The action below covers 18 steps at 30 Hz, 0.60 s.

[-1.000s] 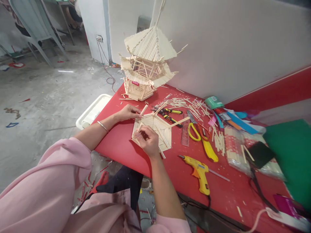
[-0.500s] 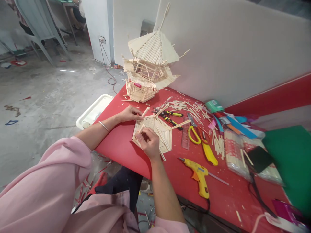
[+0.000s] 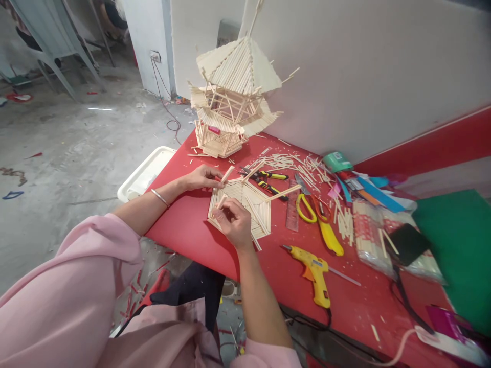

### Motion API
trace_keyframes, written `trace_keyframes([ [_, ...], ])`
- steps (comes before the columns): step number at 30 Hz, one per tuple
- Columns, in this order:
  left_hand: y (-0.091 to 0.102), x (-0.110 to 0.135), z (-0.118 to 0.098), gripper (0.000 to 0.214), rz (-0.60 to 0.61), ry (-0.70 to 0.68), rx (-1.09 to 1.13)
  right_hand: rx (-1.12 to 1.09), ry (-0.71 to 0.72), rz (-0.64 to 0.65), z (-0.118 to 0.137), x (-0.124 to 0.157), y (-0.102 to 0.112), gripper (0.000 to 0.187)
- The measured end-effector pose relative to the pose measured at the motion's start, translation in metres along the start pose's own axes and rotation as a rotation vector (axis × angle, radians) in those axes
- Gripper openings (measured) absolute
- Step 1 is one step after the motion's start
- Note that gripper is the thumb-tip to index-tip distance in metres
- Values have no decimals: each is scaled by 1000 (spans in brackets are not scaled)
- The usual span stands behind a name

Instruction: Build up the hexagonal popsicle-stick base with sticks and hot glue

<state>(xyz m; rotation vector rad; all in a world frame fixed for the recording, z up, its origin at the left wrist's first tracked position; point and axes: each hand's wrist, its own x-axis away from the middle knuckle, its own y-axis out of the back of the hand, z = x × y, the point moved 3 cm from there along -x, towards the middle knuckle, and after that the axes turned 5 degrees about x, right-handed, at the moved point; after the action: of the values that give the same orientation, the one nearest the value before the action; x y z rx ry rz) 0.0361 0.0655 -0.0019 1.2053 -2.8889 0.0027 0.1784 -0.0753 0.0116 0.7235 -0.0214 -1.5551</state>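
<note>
Precariously small sticks, crowded table

The right hand (image 3: pixel 233 220) pinches a short stick (image 3: pixel 221 200) between thumb and fingertips, over the near left part of the panel (image 3: pixel 241 193), which lies on the table (image 3: pixel 264 286) between both hands. The left hand (image 3: pixel 205 177) has its fingers drawn close together at the far left corner, beside a raised stick (image 3: pixel 227 174); I cannot tell whether it grips it or only touches.

So narrow a piece could tilt or roll in the pinch, and the left fingers might knock the raised one if they shift. The right wrist is just beside a stick (image 3: pixel 256 242) poking past the near edge, so drawing back carelessly could catch it.

Beyond, another stick (image 3: pixel 284 193) reaches out over the pliers (image 3: pixel 262 179), with the ruler (image 3: pixel 292 214) and scissors (image 3: pixel 303 186) close by; turning the panel could snag there. The glue gun (image 3: pixel 312 263) points towards the right arm; whether it is hot cannot be told.
</note>
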Motion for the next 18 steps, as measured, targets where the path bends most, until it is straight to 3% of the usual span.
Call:
trace_keyframes([
  [9, 1, -1, 1, 42, -60, -13, 88, 9, -28, 10, 0, 1, 1, 19],
  [15, 1, -5, 7, 38, -271, 70, 126, 5, -17, 14, -1, 2, 1, 19],
  [18, 2, -7, 8, 33, -307, 70, 143, -2, -11, 10, -1, 2, 1, 20],
])
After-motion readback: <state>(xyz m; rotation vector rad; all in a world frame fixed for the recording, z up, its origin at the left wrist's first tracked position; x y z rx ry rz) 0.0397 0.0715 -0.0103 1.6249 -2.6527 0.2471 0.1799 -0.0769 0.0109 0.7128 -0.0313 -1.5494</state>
